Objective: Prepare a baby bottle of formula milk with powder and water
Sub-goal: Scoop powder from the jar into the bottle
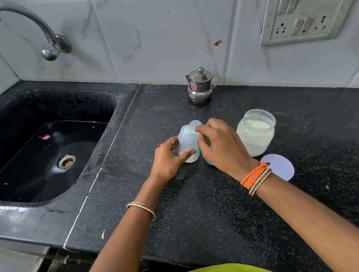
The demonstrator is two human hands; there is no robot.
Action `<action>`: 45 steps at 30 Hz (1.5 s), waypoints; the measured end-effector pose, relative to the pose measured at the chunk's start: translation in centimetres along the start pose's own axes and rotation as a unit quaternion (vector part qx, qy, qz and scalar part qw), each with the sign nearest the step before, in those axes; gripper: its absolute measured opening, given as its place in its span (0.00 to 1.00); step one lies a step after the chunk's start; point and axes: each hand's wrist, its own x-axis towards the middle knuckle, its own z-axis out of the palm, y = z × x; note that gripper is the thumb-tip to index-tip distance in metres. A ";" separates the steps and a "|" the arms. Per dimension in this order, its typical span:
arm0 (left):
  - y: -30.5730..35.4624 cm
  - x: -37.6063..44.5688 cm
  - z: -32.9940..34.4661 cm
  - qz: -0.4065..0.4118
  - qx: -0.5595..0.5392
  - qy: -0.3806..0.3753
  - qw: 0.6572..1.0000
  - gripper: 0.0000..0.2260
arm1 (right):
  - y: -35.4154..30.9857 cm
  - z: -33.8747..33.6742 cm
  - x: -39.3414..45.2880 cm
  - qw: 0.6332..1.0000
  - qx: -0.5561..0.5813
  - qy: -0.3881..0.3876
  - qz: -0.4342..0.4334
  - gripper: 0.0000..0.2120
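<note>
Head view looks down on a black speckled table with a sink set into its left part and a tap on the tiled wall above it. Near the middle of the table stands the baby bottle, upright and uncapped, with a little white at its bottom. The left hand wraps around the bottle's lower body, its fingers closed against the plastic, thumb across the front. The right hand is just beside the bottle on its right, fingers pinched together at the bottle's mouth on something small and pale, perhaps a scoop, though it is too hidden to tell. A clear cap sits just behind the bottle, touching or nearly so. A teal piece peeks out under the right hand. To the right of that hand stands an open powder jar, mostly full of white powder, and its round pale lid lies flat on the table in front of it, partly behind the right wrist. A small steel pot with a lid stands at the back by the wall. A switchboard is fixed to the tiles at upper right.
</note>
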 end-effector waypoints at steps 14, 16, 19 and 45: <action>0.1 0.1 -0.1 -0.001 0.036 -0.001 0.999 0.21 | 0.0 0.3 0.3 0.995 0.077 -0.035 0.061 0.08; 0.2 0.2 -0.1 -0.003 0.041 -0.005 0.999 0.21 | -0.1 0.2 0.6 0.992 0.092 -0.020 0.078 0.07; 0.1 0.1 -0.1 -0.006 0.039 -0.007 0.999 0.21 | -0.3 0.2 1.0 0.989 0.124 0.021 0.081 0.06; 8.2 -0.3 2.1 0.181 0.142 -0.079 0.970 0.56 | 6.6 -4.9 -0.5 0.908 0.191 0.237 0.286 0.02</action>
